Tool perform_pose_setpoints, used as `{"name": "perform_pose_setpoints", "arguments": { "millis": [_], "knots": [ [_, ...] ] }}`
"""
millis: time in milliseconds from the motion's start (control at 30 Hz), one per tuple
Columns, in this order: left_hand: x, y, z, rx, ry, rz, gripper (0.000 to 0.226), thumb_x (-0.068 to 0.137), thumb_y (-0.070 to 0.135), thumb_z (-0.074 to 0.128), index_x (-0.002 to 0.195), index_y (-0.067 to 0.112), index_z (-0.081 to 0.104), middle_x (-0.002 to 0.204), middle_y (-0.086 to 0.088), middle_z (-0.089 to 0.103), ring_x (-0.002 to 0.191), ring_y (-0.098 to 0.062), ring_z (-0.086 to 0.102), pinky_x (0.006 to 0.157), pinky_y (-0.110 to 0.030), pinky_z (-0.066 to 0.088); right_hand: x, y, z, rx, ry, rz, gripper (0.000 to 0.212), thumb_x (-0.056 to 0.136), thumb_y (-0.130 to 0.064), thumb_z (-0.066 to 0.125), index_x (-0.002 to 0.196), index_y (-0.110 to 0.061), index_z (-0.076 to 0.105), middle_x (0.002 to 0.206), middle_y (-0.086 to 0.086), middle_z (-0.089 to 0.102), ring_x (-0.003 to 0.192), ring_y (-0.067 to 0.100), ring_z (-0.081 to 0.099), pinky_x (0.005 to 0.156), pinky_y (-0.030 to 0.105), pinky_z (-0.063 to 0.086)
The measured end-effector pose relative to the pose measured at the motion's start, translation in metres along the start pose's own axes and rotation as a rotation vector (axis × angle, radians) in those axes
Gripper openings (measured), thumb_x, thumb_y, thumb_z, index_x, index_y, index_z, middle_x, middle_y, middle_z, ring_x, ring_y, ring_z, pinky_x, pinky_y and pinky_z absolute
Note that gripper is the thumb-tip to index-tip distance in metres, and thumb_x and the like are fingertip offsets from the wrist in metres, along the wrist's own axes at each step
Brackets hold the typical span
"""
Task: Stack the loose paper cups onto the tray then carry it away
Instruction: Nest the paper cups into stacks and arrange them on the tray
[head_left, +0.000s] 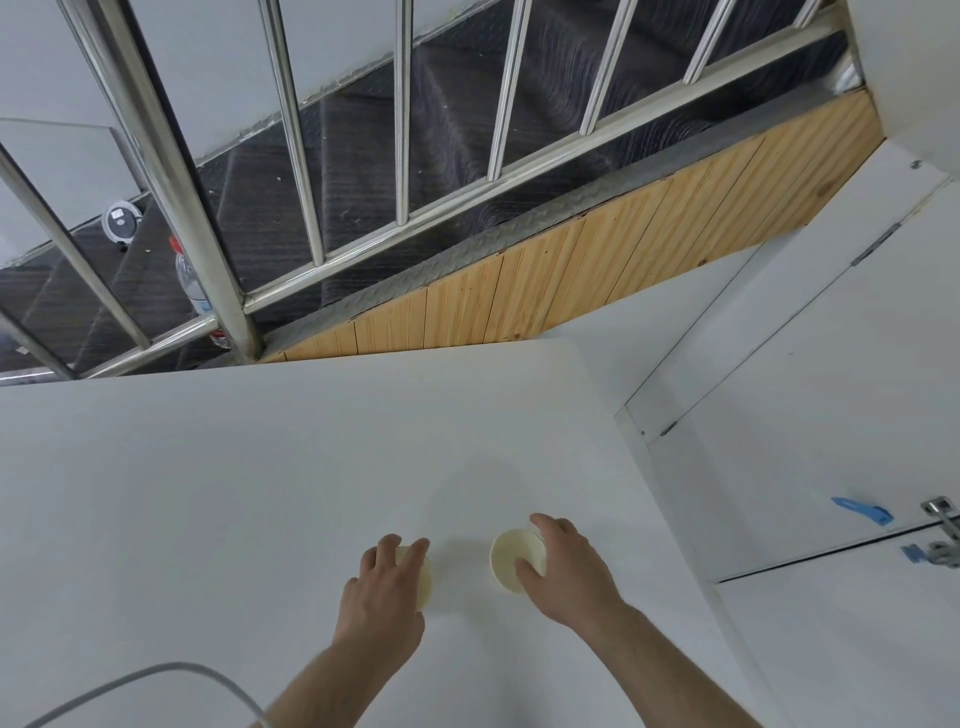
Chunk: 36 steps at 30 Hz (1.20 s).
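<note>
Two paper cups stand on the white table, near its front edge and a little apart from each other. The left cup (423, 577) is mostly hidden under the left hand (382, 587), whose fingers curl over its top and down its far side, gripping it; only a pale strip of its wall shows to the right of the fingers. The right cup (511, 558) stands upright with its open mouth toward the camera, cream inside. The right hand (563, 564) holds it from the right side, thumb on the near rim and fingers wrapped round the far wall. Both cups rest on the table (208, 493). No tray shows in this view.

One grey cable (156, 675) arcs across the table's lower left corner.

To the right of the table stands a white cabinet (831, 415) with one strip of blue tape (860, 509) and one metal latch (943, 530) near its right edge.

Behind the table runs a band of light wood panelling (571, 270), and above it a steel railing (311, 156) with upright bars. Through the bars, dark stairs (467, 130) climb away. On the stairs at the left sit one clear plastic bottle with a red cap (189, 280) and one round grey device (122, 221) that I cannot identify.
</note>
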<state>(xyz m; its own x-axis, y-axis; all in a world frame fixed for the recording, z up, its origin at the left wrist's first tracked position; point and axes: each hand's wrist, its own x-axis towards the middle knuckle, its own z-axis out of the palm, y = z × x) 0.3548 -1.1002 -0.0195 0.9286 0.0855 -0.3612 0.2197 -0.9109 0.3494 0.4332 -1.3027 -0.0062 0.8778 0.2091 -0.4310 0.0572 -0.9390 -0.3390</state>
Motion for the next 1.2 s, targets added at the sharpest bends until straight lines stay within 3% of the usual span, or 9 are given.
{"name": "perform_pose_setpoints", "arguments": {
  "millis": [100, 167, 300, 467, 600, 767, 1200],
  "knots": [
    [-0.001, 0.0, -0.003, -0.054, 0.041, -0.003, 0.071, 0.084, 0.02, 0.054, 0.145, 0.032, 0.02, 0.143, 0.001, 0.024, 0.131, -0.02, 0.032, 0.095, -0.028, 0.044, -0.003, -0.008, 0.002, -0.056, -0.013, -0.101, 0.086, 0.083, -0.058, 0.06, 0.152, -0.03, 0.016, 0.151, -0.004, 0.023, 0.138, 0.019, 0.026, 0.102, 0.035, 0.042],
    [-0.003, 0.001, -0.006, -0.091, 0.073, 0.003, 0.071, 0.084, 0.021, 0.054, 0.145, 0.033, 0.021, 0.142, 0.002, 0.025, 0.129, -0.02, 0.033, 0.092, -0.027, 0.046, -0.004, -0.011, 0.004, -0.109, -0.048, -0.139, 0.087, 0.081, -0.053, 0.065, 0.151, -0.033, 0.018, 0.153, -0.005, 0.016, 0.141, 0.019, 0.019, 0.102, 0.035, 0.043],
    [-0.013, 0.0, -0.016, -0.155, 0.133, 0.02, 0.071, 0.085, 0.026, 0.055, 0.146, 0.035, 0.018, 0.14, 0.006, 0.025, 0.128, -0.017, 0.034, 0.088, -0.025, 0.047, -0.006, -0.017, 0.008, -0.154, -0.02, -0.173, 0.065, 0.086, -0.026, 0.061, 0.145, -0.03, 0.033, 0.146, -0.007, 0.027, 0.133, 0.017, 0.027, 0.092, 0.031, 0.05],
    [-0.03, -0.009, -0.028, -0.224, 0.25, 0.084, 0.072, 0.087, 0.03, 0.056, 0.147, 0.034, 0.015, 0.14, 0.009, 0.025, 0.128, -0.013, 0.035, 0.085, -0.021, 0.048, -0.021, -0.027, 0.006, -0.048, 0.126, -0.174, 0.064, 0.084, -0.03, 0.063, 0.142, -0.033, 0.036, 0.141, -0.012, 0.03, 0.129, 0.012, 0.03, 0.088, 0.025, 0.049],
    [-0.049, -0.021, -0.032, -0.298, 0.324, 0.173, 0.073, 0.084, 0.033, 0.061, 0.146, 0.033, 0.023, 0.142, 0.014, 0.029, 0.127, -0.01, 0.039, 0.081, -0.02, 0.047, -0.043, -0.042, 0.007, 0.027, 0.209, -0.183, 0.064, 0.083, -0.028, 0.065, 0.141, -0.033, 0.037, 0.141, -0.013, 0.031, 0.129, 0.01, 0.031, 0.089, 0.024, 0.048],
    [-0.071, -0.042, -0.034, -0.311, 0.324, 0.245, 0.074, 0.083, 0.036, 0.062, 0.146, 0.034, 0.024, 0.142, 0.016, 0.03, 0.127, -0.009, 0.039, 0.084, -0.022, 0.048, -0.078, -0.065, 0.019, 0.047, 0.264, -0.161, 0.065, 0.083, -0.027, 0.065, 0.142, -0.032, 0.037, 0.14, -0.013, 0.031, 0.128, 0.01, 0.031, 0.087, 0.022, 0.048],
    [-0.16, -0.065, -0.032, -0.345, 0.395, 0.186, 0.074, 0.082, 0.038, 0.064, 0.145, 0.037, 0.025, 0.136, 0.019, 0.033, 0.122, -0.007, 0.04, 0.086, -0.022, 0.047, -0.159, -0.098, 0.039, 0.056, 0.303, -0.264, 0.065, 0.083, -0.026, 0.064, 0.142, -0.033, 0.037, 0.141, -0.014, 0.03, 0.13, 0.009, 0.029, 0.087, 0.022, 0.047]
  ]
}}
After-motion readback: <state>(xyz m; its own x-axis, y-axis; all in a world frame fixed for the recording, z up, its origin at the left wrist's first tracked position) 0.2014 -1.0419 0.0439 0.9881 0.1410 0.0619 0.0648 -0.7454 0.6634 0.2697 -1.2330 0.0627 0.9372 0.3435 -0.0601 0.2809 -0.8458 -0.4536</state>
